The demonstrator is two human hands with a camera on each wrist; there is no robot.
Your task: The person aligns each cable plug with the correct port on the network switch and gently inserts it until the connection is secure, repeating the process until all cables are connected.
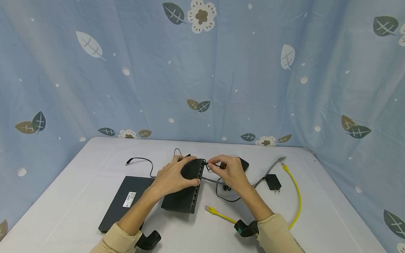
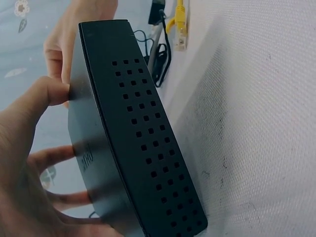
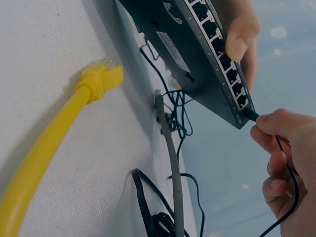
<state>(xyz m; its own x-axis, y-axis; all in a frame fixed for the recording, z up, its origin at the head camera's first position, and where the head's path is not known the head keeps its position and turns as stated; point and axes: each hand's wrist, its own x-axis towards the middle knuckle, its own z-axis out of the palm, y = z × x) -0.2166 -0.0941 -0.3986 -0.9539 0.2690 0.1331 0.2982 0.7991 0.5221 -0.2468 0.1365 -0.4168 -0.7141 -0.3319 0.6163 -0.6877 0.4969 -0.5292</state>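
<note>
The left hand (image 1: 172, 178) holds the switch (image 1: 180, 202) with its fingers spread wide across the top and its thumb over the port edge. The switch sits tilted above the middle of the table (image 1: 193, 240), right of a black box (image 1: 117, 212); I cannot tell whether an edge of it touches the cloth. The right hand (image 1: 233, 172) pinches a small black plug (image 3: 251, 115) between thumb and forefinger, almost closed, its other fingers curled, at the end of the port row. How deep the plug sits cannot be told.

The right wrist view alone shows the underside, with a pale label (image 3: 173, 52), and the row of ports (image 3: 217, 47) clearly; a thin cord (image 3: 295, 192) trails past the palm there. The left wrist view alone shows the side with square vent holes (image 2: 142, 106) and the left fingertips apart on the top face. Only the head view shows the whole yellow cable loop (image 1: 298, 197) and the adapter (image 1: 273, 181), prongs bare.
</note>
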